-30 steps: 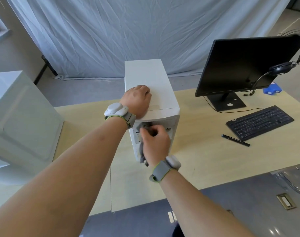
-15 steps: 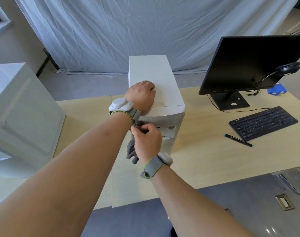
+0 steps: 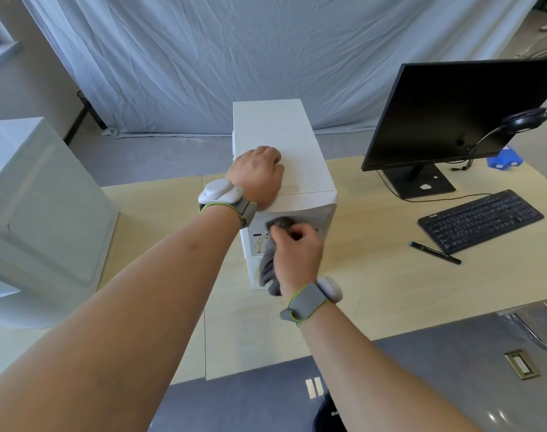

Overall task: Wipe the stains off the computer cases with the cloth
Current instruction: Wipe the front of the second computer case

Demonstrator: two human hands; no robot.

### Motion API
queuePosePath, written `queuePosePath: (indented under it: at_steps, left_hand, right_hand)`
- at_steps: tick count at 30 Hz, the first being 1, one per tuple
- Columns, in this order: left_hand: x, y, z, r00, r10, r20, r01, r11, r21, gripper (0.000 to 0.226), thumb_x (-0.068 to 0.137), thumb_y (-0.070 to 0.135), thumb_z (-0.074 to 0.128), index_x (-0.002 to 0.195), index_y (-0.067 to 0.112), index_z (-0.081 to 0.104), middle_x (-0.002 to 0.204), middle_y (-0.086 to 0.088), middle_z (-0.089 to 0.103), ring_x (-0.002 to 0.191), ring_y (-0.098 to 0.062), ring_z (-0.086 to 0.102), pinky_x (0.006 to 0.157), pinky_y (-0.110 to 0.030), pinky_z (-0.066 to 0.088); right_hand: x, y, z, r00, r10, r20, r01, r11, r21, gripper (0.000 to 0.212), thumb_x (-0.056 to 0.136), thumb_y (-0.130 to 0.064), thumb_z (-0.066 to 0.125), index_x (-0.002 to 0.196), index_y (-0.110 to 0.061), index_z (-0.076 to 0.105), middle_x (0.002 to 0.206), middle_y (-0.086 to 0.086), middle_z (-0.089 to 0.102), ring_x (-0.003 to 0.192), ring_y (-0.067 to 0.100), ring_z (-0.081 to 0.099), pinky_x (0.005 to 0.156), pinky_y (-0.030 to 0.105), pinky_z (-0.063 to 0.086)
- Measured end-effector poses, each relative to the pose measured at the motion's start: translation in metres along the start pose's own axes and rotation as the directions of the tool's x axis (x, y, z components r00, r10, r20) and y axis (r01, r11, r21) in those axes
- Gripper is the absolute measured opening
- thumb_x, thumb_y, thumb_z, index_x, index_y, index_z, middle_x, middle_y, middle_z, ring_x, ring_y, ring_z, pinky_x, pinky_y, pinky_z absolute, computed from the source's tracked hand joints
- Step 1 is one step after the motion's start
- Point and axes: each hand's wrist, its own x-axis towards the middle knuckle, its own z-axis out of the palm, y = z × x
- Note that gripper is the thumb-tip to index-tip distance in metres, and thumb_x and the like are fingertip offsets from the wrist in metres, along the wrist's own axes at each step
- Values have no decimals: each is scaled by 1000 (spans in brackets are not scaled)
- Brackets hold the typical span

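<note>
A white computer case (image 3: 294, 145) stands upright in the middle of the wooden table. My left hand (image 3: 258, 174) rests on the near left part of its top, fingers bent over the surface. My right hand (image 3: 297, 254) grips a grey cloth (image 3: 269, 266) and holds it against the upper front panel of the case; the cloth's loose end hangs below my palm. A second, larger white case (image 3: 41, 213) stands at the left of the table.
To the right stand a black monitor (image 3: 453, 110) with a headset (image 3: 524, 120) hung on it, a black keyboard (image 3: 481, 219) and a black pen (image 3: 434, 252). A blue object (image 3: 504, 160) lies behind the monitor. The table's near edge (image 3: 359, 332) runs below my wrists.
My right hand has moved the cloth from the left edge of the front panel rightwards along its top. My left hand has stayed on the case's top.
</note>
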Motion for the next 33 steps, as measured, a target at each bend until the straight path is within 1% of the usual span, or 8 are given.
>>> queuePosePath:
  at_steps: [3, 10, 16, 19, 24, 26, 30, 33]
  left_hand:
    - [-1, -2, -1, 1000, 6, 17, -6, 1000, -2, 30, 101, 30, 43, 123, 17, 58, 131, 0, 59, 119, -26, 50, 96, -33, 37]
    - [-1, 1, 2, 1000, 11, 12, -12, 999, 43, 32, 99, 27, 43, 126, 17, 55, 134, -1, 57, 122, -27, 49, 100, -35, 37]
    - [-1, 4, 1, 1000, -1, 14, 0, 999, 52, 31, 99, 26, 43, 127, 17, 55, 136, -1, 56, 122, -27, 49, 100, -34, 38]
    - [-1, 3, 1, 1000, -7, 14, 6, 998, 61, 31, 99, 25, 43, 127, 16, 55, 136, -2, 56, 122, -27, 49, 100, -35, 38]
    - [-1, 4, 1, 1000, 1, 18, -2, 998, 68, 31, 99, 25, 43, 126, 15, 55, 135, -3, 56, 121, -29, 49, 100, -36, 38]
    - [0, 4, 1, 1000, -6, 16, 5, 998, 63, 31, 99, 24, 43, 126, 15, 55, 135, -3, 56, 121, -29, 49, 100, -36, 38]
    - [-1, 4, 1, 1000, -18, 25, 16, 998, 66, 31, 98, 25, 43, 126, 16, 55, 135, -2, 56, 123, -28, 49, 102, -36, 38]
    - [0, 4, 1, 1000, -13, 21, 11, 998, 66, 31, 98, 26, 43, 126, 16, 55, 135, -2, 56, 123, -28, 49, 102, -35, 37]
  right_hand:
    - [-7, -6, 7, 993, 6, 114, 1, 998, -59, 22, 80, -23, 73, 68, -12, 58, 54, -6, 56, 56, 14, 52, 59, 31, 46]
    - [32, -6, -46, 983, -83, -165, 92, 995, 43, 14, 82, -23, 73, 84, -17, 61, 80, 3, 69, 72, 24, 66, 63, 36, 54]
    - [63, 12, -71, 980, 157, -120, -146, 985, 95, 7, 86, -14, 69, 81, -10, 67, 70, 4, 65, 69, 26, 58, 60, 32, 47]
    - [63, -2, -70, 993, 62, -102, -49, 991, 123, 14, 83, -19, 71, 74, -15, 61, 70, 3, 62, 67, 24, 56, 61, 37, 48]
    - [56, -25, -68, 963, -244, -118, 249, 968, 37, 17, 88, -13, 68, 81, -8, 54, 71, -2, 55, 61, 10, 48, 56, 25, 44]
    - [54, -11, -69, 965, -243, -96, 238, 969, -61, 19, 90, -10, 66, 80, -10, 50, 67, -3, 53, 57, 8, 46, 54, 23, 42]
    - [55, 14, -69, 997, -30, -77, 20, 992, -128, 18, 88, -13, 64, 77, -11, 49, 68, 2, 53, 63, 25, 44, 59, 33, 40]
    - [56, -3, -65, 984, -132, -120, 121, 988, -97, 21, 87, -15, 65, 74, -15, 49, 69, -1, 54, 63, 20, 45, 59, 34, 42]
